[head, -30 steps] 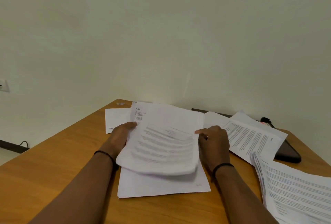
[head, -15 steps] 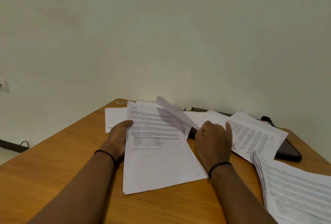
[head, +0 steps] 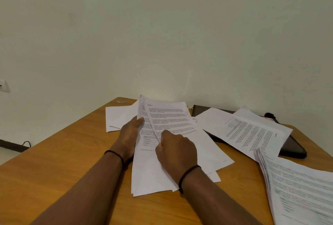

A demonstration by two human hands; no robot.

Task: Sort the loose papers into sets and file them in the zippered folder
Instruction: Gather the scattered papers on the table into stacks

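landmark: wooden table [head: 59, 179], orange-brown top, set against a pale wall.

middle of table: stack of white printed sheets [head: 153, 174], fanned a bit, near edge toward the person. left hand [head: 128, 134] lies on the stack's left edge, fingers mostly straight, thumb tip touching the edge of a raised page. right hand [head: 175, 150] sits on top of the stack, fingers curled, pinching the lower edge of a lifted printed page [head: 169, 116]; that page curves up and away toward the table's far edge. black bands on both wrists.

far-left of the stack: single white sheet [head: 115, 118] flat on the table, partly under the stack.

right side of table: dark flat zippered folder [head: 295, 148], lying flat, mostly covered by a spread of printed pages [head: 252, 131]. can't tell whether its zip is open.

near-right corner of table: thick fanned pile of printed paper [head: 299, 188], running off frame, blurred.

small item at the table's far-left corner, too small to identify.
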